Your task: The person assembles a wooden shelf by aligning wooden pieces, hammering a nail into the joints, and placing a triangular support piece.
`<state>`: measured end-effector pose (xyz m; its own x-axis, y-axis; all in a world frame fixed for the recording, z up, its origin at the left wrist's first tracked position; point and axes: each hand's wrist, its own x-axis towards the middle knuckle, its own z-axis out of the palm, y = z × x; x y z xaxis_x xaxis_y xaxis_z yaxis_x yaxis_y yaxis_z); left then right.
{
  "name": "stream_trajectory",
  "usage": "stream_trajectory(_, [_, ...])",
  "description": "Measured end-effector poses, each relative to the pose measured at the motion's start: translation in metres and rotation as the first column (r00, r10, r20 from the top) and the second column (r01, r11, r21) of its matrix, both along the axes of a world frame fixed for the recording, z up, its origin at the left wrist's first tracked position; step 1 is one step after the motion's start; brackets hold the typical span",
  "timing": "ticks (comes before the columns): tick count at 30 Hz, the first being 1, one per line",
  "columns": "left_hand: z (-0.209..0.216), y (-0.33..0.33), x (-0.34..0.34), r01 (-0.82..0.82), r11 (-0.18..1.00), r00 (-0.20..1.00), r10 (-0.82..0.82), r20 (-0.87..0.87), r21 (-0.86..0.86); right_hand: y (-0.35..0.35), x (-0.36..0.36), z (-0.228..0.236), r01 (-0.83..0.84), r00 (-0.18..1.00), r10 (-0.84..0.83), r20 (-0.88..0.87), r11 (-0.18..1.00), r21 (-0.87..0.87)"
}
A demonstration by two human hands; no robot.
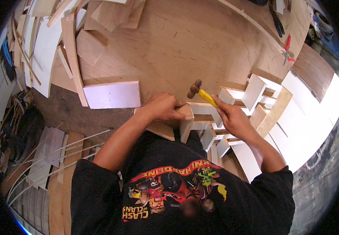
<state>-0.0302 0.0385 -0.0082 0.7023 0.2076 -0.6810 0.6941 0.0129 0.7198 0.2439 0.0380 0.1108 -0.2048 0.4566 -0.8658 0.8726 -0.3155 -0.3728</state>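
My right hand (233, 118) is wrapped round the yellow handle of a hammer (207, 97). Its rusty brown head is raised above the work, to the right of my left hand. My left hand (164, 107) grips the corner of a small wooden box (186, 128) close to my body, thumb along its top edge. Whether a nail sits between the fingers is too small to tell. Joined or close beside the box on the right is a row of white box compartments (203, 118) with bare wood edges. More white compartments (254, 92) stand beyond my right hand.
A white panel (112, 95) lies left of my left hand. Offcuts and long strips (72, 58) are piled at far left. Red-handled pliers (288, 55) lie at the table's right. A large white board (306, 117) extends right; thin pale strips (60, 156) stick out at lower left.
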Motion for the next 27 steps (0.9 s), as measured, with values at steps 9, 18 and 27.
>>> stream_trajectory(9, [0.004, 0.003, -0.001, -0.049, 0.998, 0.998, 0.050, 0.029, -0.047, 0.009, -0.005, 0.003, -0.219, 0.968, 0.230, 0.104, 0.970, -0.109])
stream_trajectory(18, [0.006, 0.000, 0.000, -0.082, 0.996, 0.996, 0.081, -0.043, -0.033, 0.018, -0.007, 0.002, -0.153, 0.988, 0.153, 0.031, 0.988, -0.001])
stream_trajectory(27, [0.004, -0.007, -0.002, -0.247, 0.969, 0.968, 0.246, -0.044, -0.018, 0.020, -0.005, -0.002, -0.143, 0.989, 0.138, 0.053, 0.984, 0.102])
